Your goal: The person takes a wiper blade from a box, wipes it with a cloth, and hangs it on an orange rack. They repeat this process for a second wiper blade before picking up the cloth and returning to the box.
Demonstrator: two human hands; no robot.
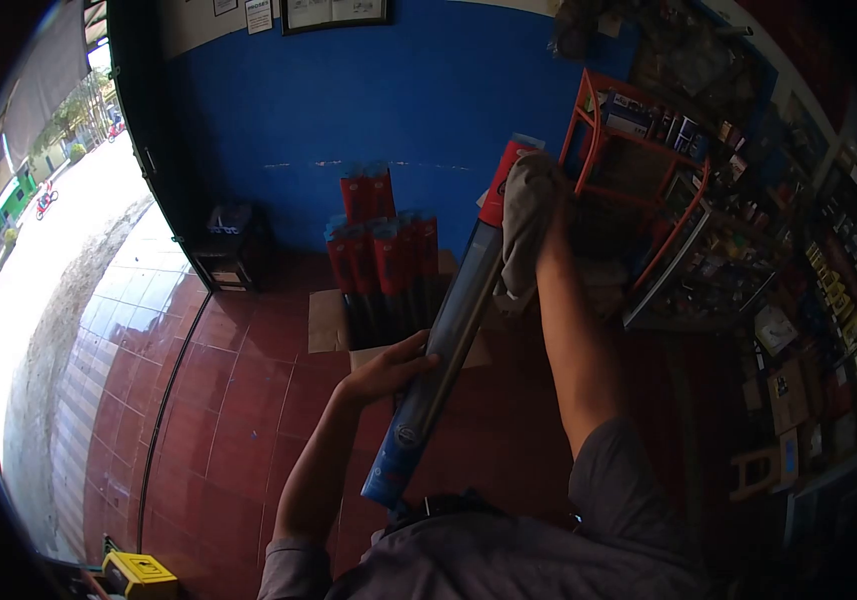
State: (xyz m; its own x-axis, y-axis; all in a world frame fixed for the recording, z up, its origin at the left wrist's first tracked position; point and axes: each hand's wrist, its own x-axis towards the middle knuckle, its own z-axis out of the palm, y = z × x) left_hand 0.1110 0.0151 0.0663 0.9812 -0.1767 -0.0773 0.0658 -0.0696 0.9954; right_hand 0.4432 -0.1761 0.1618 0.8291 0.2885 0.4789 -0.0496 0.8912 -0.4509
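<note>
A long package [462, 310] with a red upper end, a clear middle and a blue lower end slants across the front of my body. My left hand [392, 368] grips its lower half from the left side. At the red end, my right hand [549, 180] is wrapped round a grey cloth [527, 225], which lies against the package. The cloth hides part of my right fingers. Beyond the package, several similar red-topped packages [386, 250] stand upright in an open cardboard box [327, 322] on the floor.
An orange-red shelf rack [589, 125] with small boxes and a glass display case [694, 255] stand at the right. A blue wall [349, 100] is ahead. A small stool [232, 270] stands near the doorway at left. A yellow box [139, 573] lies at the lower left.
</note>
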